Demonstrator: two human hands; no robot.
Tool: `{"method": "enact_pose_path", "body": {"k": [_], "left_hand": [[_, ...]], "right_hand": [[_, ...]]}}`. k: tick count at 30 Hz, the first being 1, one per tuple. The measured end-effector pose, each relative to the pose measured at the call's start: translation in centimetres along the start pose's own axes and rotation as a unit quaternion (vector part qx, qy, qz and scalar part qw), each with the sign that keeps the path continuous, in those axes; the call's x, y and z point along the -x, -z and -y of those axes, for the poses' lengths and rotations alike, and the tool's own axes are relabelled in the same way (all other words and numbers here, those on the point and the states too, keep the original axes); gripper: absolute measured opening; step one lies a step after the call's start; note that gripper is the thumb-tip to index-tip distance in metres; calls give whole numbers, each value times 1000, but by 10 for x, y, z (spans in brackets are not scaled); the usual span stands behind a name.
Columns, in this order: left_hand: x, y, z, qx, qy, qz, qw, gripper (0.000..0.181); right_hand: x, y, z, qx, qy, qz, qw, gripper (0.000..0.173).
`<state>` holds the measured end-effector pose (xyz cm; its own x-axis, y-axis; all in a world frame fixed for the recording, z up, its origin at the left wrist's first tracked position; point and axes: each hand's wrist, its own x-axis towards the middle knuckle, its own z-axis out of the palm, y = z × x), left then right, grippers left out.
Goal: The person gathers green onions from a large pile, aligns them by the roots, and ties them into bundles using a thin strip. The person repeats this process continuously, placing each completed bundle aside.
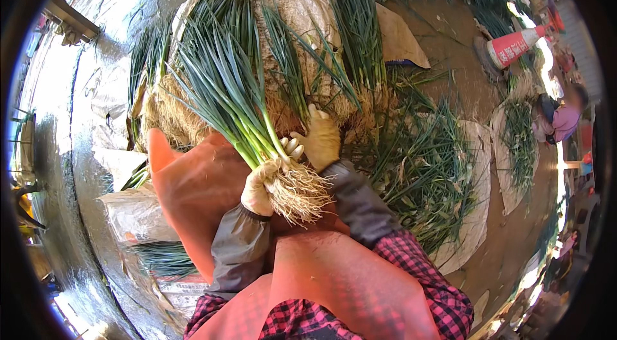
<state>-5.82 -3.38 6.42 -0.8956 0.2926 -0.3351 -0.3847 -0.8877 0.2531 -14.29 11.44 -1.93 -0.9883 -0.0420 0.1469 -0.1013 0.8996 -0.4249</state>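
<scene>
My left hand (260,188), in a pale work glove, is closed around the white lower stalks of a bunch of green onions (236,113). Its leaves fan up and to the left; the tangled, pale roots (299,193) hang to the right of the glove. Just beyond them, my right hand (320,140), in a yellowish, soiled glove, has thumb and fingers about the lower ends of a few thinner green onions (289,65). Those lie over a heap of rooted onions and a worn woven sack (299,17). The right palm is turned away from view.
Loose, trimmed leaves (424,171) cover a sheet (475,190) at right. More onions (356,26) are piled ahead. An orange apron (347,272) spans my lap. A traffic cone (516,46) and a seated person (561,116) are far right. Wet floor (87,166) stretches left.
</scene>
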Motion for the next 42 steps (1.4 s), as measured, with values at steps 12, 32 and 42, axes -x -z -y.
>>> {"method": "enact_pose_path", "body": {"k": [12, 32, 42], "left_hand": [[4, 1, 6, -85, 18, -66, 994, 44], [-5, 3, 18, -351, 64, -164, 919, 32], [-2, 11, 24, -174, -14, -85, 981, 39]], "right_hand": [[11, 39, -18, -482, -152, 176, 845, 22], [23, 29, -27, -603, -240, 202, 733, 41], [21, 14, 4, -225, -94, 12, 970, 36]]}}
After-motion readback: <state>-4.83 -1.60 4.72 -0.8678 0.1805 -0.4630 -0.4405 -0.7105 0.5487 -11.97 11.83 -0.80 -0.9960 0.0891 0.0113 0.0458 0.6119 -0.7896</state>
